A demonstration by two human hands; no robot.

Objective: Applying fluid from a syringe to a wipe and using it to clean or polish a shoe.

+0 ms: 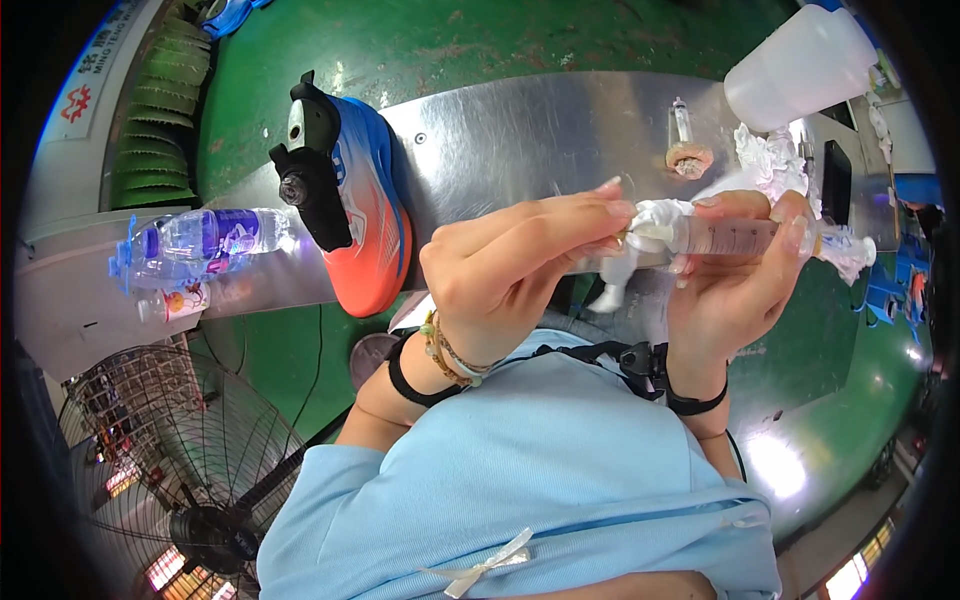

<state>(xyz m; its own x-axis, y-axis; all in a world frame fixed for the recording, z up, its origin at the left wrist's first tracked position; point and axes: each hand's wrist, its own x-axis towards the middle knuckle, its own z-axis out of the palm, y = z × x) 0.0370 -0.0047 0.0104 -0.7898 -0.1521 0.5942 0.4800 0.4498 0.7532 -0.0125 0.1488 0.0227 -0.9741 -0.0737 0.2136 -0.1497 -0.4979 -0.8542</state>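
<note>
I find my right hand [735,270] clasping the syringe [725,237] barrel, held right of the shoe [365,215]. My left hand [510,265] pinches its white-crusted tip. Cleaning looks partway done; residue remains.

Single head view, worn high, looking steeply down past the light-blue shirt [540,470] onto the metal bench [520,130]. Very near the hands, both filling the middle. Wide fisheye, bench edges bowing, dark rim at the corners. Green floor [280,350] and a fan [190,470] low at left.
</note>
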